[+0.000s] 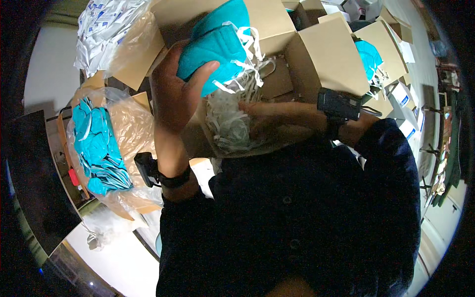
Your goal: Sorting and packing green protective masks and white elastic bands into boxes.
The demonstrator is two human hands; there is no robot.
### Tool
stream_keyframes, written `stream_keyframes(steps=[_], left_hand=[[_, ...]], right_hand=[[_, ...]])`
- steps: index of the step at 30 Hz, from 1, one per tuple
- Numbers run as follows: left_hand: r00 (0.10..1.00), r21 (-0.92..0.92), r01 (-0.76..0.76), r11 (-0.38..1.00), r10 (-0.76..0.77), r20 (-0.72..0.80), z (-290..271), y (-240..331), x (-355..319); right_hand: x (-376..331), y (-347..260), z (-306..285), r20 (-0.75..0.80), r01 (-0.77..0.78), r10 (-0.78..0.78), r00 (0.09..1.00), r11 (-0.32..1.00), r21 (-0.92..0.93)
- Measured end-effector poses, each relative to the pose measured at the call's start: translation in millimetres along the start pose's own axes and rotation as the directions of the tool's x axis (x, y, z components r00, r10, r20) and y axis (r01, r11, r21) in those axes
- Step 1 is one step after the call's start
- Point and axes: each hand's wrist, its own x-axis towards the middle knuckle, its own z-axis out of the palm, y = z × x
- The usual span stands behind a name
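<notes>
My left hand point(180, 86) is raised and grips a stack of teal face masks point(217, 42) with white straps hanging off them. Below it sits an open cardboard box point(277, 81) with a tangle of white straps and masks point(230, 123) inside. My right hand point(257, 116) reaches into that box among the straps; its fingers are mostly buried, so what they grip is unclear. Each wrist wears a black band with a small black device.
At the left a plastic-lined box point(131, 143) holds several teal masks point(96, 146). A clear bag of white packets point(106, 27) lies at the upper left. More open cardboard boxes point(341, 54), one with teal masks point(368, 57), stand at the upper right.
</notes>
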Motion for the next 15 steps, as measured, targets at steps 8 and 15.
stream_keyframes(steps=[8,15], left_hand=[[0.997,0.030,0.011,0.999,-0.008,-0.076,-9.9,0.7,-4.8],[0.993,-0.023,-0.034,0.999,0.031,-0.117,-21.6,-1.0,-6.8]], right_hand=[[16.2,-34.2,-24.1,-0.117,-0.329,0.311,0.943,0.824,-0.461],[-34.7,-87.7,-73.7,-0.272,-0.394,0.285,0.919,0.642,-0.658]])
